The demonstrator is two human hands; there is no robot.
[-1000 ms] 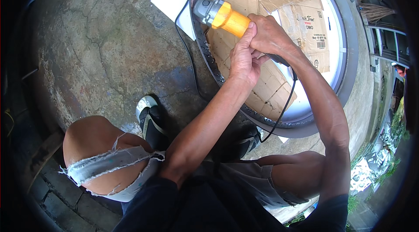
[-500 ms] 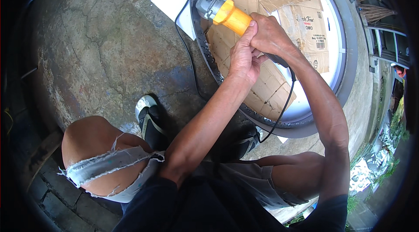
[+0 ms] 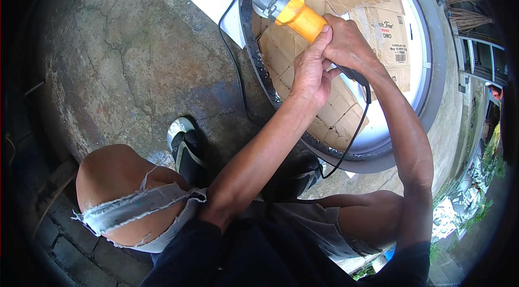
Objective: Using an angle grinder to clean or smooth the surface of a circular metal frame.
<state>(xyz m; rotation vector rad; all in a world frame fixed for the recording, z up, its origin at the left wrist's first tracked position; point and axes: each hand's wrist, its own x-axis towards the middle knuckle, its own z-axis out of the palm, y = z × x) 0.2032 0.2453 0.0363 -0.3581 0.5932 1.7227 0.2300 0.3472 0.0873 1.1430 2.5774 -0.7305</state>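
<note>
A yellow angle grinder (image 3: 301,18) with a grey metal head is held over the far left part of a large round ring (image 3: 390,162). Around the rear of its body my right hand (image 3: 350,45) is closed. My left hand (image 3: 313,73) grips it just beside the right one, thumb lying along the yellow casing and fingers partly curled underneath. The disc side of the head is hidden. From the tool's back end a black cord (image 3: 361,119) hangs down past the ring's near edge. Brown cardboard (image 3: 289,52) pieces lie inside the ring.
A white sheet (image 3: 219,0) pokes out under the ring's left side. The cord (image 3: 233,60) runs over the cracked concrete floor (image 3: 124,54) there. My sandalled feet (image 3: 186,144) stand close to the ring. At the right are brooms (image 3: 467,17) and a metal ladder (image 3: 481,54).
Both hands have shifted slightly to the right with the grinder, and its head has moved a little right and away from me. The grip looks the same.
</note>
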